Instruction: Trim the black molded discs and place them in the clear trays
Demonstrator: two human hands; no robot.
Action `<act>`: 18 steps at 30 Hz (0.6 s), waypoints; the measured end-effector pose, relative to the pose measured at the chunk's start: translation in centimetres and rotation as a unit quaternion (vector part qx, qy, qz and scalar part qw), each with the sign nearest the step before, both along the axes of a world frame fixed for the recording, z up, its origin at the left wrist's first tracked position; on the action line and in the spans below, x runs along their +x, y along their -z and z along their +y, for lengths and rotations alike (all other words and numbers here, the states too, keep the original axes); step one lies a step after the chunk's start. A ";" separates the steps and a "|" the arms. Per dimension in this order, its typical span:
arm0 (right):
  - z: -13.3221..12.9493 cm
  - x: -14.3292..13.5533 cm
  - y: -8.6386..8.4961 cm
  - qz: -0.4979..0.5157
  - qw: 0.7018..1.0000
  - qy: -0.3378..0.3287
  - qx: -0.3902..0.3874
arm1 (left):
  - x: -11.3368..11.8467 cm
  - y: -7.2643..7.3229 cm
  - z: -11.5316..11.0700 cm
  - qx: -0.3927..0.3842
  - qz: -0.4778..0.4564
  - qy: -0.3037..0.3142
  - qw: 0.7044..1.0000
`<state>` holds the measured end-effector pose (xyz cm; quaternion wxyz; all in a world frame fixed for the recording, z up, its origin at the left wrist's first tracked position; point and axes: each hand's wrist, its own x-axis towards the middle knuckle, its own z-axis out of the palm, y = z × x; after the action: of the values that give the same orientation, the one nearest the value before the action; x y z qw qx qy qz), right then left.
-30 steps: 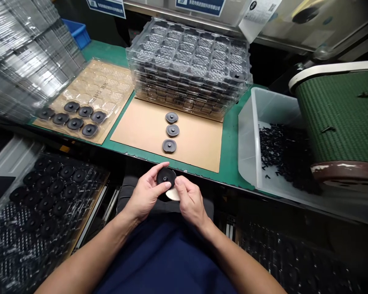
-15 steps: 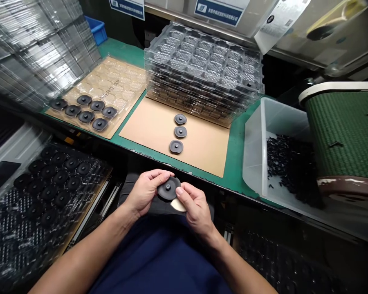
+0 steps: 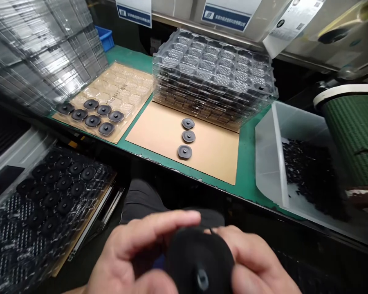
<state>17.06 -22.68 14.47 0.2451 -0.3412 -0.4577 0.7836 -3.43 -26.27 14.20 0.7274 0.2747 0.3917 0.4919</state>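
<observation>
Close to the camera, a black disc (image 3: 199, 261) with a metal centre is held between both hands and looks blurred. My left hand (image 3: 141, 249) grips its left side, the index finger stretched along the top edge. On the right side, my right hand (image 3: 254, 257) pinches the rim between thumb and fingers. Three similar discs (image 3: 188, 136) lie in a column on a cardboard sheet (image 3: 214, 159). To the left, a clear tray (image 3: 119, 85) holds several more discs (image 3: 93, 120) in its front pockets.
Stacked clear trays (image 3: 211, 77) stand behind the cardboard. A translucent bin (image 3: 270, 159) with small black pieces is at the right, beside a green belt (image 3: 355, 134). Another tray of discs (image 3: 52, 199) sits low at the left; more stacked trays (image 3: 43, 49) rise behind.
Both hands have brought the disc up much closer to the camera. The pale piece seen by my right hand no longer shows. The whole view has shifted slightly.
</observation>
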 end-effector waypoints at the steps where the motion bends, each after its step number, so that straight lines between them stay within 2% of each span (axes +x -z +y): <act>1: 0.2 -0.3 0.3 -0.023 0.999 0.018 -0.016 | -0.1 0.5 0.2 -0.013 -0.004 0.001 1.000; 3: 0.7 -0.8 1.6 -0.068 0.996 0.045 -0.017 | -0.4 1.8 0.4 -0.023 0.011 -0.006 1.000; 5: 1.2 -1.4 3.5 -0.118 0.991 0.057 0.024 | -0.8 3.4 0.5 0.001 0.082 -0.017 0.997; 8: 1.7 -2.2 6.2 -0.188 0.978 0.046 0.075 | -1.3 5.5 0.3 0.036 0.204 -0.012 0.978; 10: 1.7 -2.6 7.3 -0.200 0.976 0.035 0.075 | -1.6 6.4 0.2 0.037 0.236 -0.015 0.971; 13: 1.3 -3.0 7.6 -0.184 0.980 0.010 0.074 | -2.0 7.4 0.6 0.012 0.230 -0.045 0.972; 18: 0.8 -3.0 7.3 -0.138 0.981 -0.095 0.101 | -2.8 9.0 1.4 -0.059 0.196 -0.065 0.977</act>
<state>14.08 -21.88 7.18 0.1374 -0.3745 -0.5946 0.6981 -6.27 -24.91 5.24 0.6177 0.2963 0.5723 0.4507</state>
